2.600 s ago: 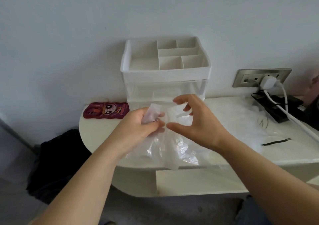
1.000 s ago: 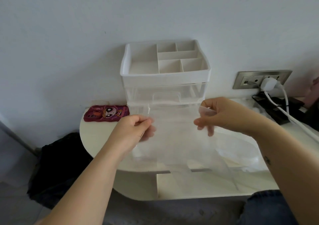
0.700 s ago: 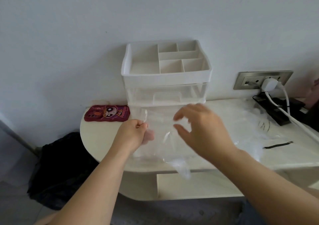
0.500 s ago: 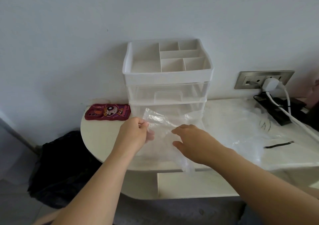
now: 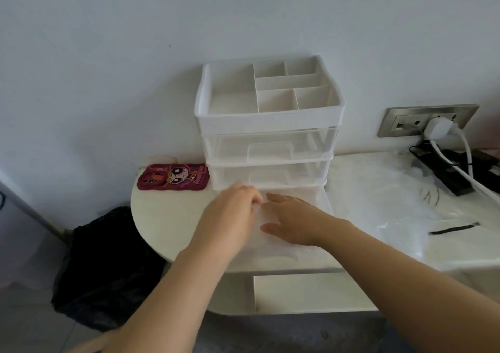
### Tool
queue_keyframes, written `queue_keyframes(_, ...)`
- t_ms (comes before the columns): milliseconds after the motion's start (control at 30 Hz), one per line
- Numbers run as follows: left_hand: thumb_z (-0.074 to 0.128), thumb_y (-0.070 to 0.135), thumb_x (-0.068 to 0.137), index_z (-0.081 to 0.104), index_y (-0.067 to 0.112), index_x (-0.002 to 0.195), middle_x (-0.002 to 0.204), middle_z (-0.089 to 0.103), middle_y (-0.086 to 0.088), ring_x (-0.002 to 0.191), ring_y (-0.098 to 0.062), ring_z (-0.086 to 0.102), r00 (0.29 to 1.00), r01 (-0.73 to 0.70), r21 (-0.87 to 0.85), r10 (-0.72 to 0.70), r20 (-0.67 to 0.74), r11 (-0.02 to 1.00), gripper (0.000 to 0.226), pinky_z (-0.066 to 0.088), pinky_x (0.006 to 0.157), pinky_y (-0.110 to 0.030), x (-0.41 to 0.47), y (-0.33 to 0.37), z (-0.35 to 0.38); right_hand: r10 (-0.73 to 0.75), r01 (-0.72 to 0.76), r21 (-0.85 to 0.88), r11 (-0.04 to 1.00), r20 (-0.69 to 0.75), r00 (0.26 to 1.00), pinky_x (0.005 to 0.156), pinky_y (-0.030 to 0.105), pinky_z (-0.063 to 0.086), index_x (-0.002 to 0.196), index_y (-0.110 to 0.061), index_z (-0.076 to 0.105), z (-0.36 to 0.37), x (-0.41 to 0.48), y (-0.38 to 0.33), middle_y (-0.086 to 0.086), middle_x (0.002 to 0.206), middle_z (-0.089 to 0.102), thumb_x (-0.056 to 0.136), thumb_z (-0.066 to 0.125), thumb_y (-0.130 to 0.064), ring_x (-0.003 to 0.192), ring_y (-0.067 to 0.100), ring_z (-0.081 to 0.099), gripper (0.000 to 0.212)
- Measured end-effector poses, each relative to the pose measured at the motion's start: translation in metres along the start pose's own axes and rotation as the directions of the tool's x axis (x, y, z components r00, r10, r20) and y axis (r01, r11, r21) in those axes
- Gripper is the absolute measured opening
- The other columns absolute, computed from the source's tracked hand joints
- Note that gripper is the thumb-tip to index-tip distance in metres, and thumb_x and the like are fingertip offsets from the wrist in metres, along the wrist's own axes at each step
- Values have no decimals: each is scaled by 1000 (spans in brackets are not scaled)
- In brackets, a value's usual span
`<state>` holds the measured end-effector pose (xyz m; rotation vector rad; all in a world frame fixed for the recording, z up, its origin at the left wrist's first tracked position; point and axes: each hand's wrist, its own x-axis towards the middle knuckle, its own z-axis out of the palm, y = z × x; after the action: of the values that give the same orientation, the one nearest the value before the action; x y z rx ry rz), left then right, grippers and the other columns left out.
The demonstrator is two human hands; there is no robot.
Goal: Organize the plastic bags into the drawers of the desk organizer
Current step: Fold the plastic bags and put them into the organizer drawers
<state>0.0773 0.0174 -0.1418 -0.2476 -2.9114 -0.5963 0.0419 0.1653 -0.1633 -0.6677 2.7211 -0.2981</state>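
Note:
The white desk organizer (image 5: 270,120) stands against the wall, its two upper clear drawers pushed in. Its bottom drawer (image 5: 326,202) is pulled out toward me. A clear plastic bag (image 5: 307,252) lies flattened in that drawer, with its front edge crumpled. My left hand (image 5: 232,214) is at the drawer's left side, fingers curled down on the bag. My right hand (image 5: 295,220) lies flat on the bag with straight fingers, pressing it down. Both hands hide much of the bag.
More clear plastic bags (image 5: 392,212) are spread over the white desk (image 5: 167,222) to the right, with a thin black strip (image 5: 454,229) on them. A phone in a red cartoon case (image 5: 173,176) lies left of the organizer. A wall socket (image 5: 427,121), a white cable and a black power strip (image 5: 457,174) sit at the far right.
I held the bag up and spread it, then brought it down. Both hands have moved forward and low, and the bag now lies pressed flat in the open bottom drawer.

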Motion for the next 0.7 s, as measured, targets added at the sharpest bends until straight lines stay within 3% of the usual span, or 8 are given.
queue_keyframes(100, 56, 25, 93, 52, 22, 132, 136, 53, 1, 121, -15, 51, 925, 21, -19, -12, 379, 1000, 39, 36, 96, -22, 3, 1, 9, -12, 13, 56, 998, -12, 1000, 115, 32, 20, 145, -21, 35, -9, -2, 1, 0, 158, 18, 100, 39, -36, 143, 18, 21, 48)
queue_keyframes(233, 49, 30, 95, 40, 21, 142, 147, 37, 0, 129, -20, 41, 813, 14, 75, -56, 580, 997, 48, 34, 101, -28, 16, -3, 16, -23, 21, 57, 998, 32, 999, 109, 27, 23, 145, -20, 35, -25, -11, 0, -3, 151, 34, 98, 43, -41, 138, 15, 30, 52)
queue_keyframes(367, 51, 36, 94, 36, 19, 143, 152, 23, -2, 135, -24, 33, 786, -11, 131, -72, 614, 991, 54, 31, 107, -33, 26, -3, 27, 46, -36, -63, 997, 166, 985, 106, 30, 31, 143, -15, 36, -23, -12, 0, 3, 145, 41, 94, 51, -43, 131, 21, 40, 59)
queue_keyframes(500, 59, 46, 86, 32, 19, 144, 151, 22, -6, 137, -28, 28, 809, 26, 153, -111, 578, 988, 69, 30, 110, -39, 31, -8, 37, 61, -46, -95, 994, 165, 984, 102, 30, 33, 136, -13, 42, -16, -4, 5, 5, 135, 48, 91, 58, -38, 128, 24, 41, 54)
queue_keyframes(567, 63, 50, 82, 32, 20, 143, 152, 19, -8, 138, -30, 24, 815, 34, 170, -126, 565, 985, 75, 30, 109, -42, 33, -9, 41, 66, -47, -116, 992, 161, 985, 101, 29, 31, 135, -16, 41, -11, 0, 10, 5, 133, 48, 89, 61, -38, 130, 24, 36, 55)
queue_keyframes(700, 68, 47, 80, 18, 20, 148, 158, -6, -11, 145, -32, 4, 802, 47, 207, -160, 576, 977, 88, 22, 113, -45, 32, -12, 44, 90, -75, -98, 992, 156, 984, 113, 39, 24, 145, -23, 26, -5, 4, 19, 7, 146, 32, 85, 65, -36, 141, 28, 17, 74)
